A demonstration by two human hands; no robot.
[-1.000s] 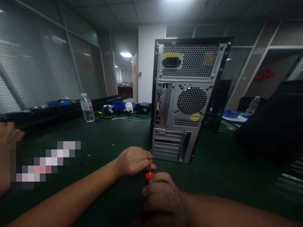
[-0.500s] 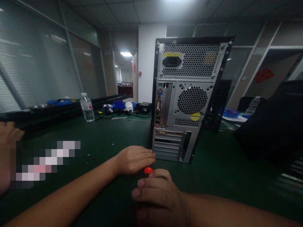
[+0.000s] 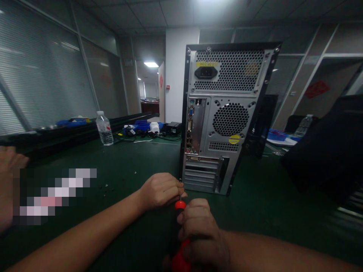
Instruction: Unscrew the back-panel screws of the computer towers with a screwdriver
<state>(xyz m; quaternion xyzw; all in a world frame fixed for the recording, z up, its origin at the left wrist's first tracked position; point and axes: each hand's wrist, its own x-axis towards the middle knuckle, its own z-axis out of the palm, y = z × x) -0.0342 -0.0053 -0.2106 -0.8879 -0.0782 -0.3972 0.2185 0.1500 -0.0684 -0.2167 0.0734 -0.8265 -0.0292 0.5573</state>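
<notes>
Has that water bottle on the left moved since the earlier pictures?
No. Judged against the white pillar, the water bottle stands in the same spot on the green table.

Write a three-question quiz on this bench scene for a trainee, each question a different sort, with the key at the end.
1. Multiple choice: What does the right hand hold?
A) a water bottle
B) a screwdriver
C) a power cable

2. True or false: The computer case stands upright on the green table.

3. Fill in the missing word: On the back of the case, the power socket sits ____ the round fan grille.

Key: 1. B; 2. true; 3. above
</notes>
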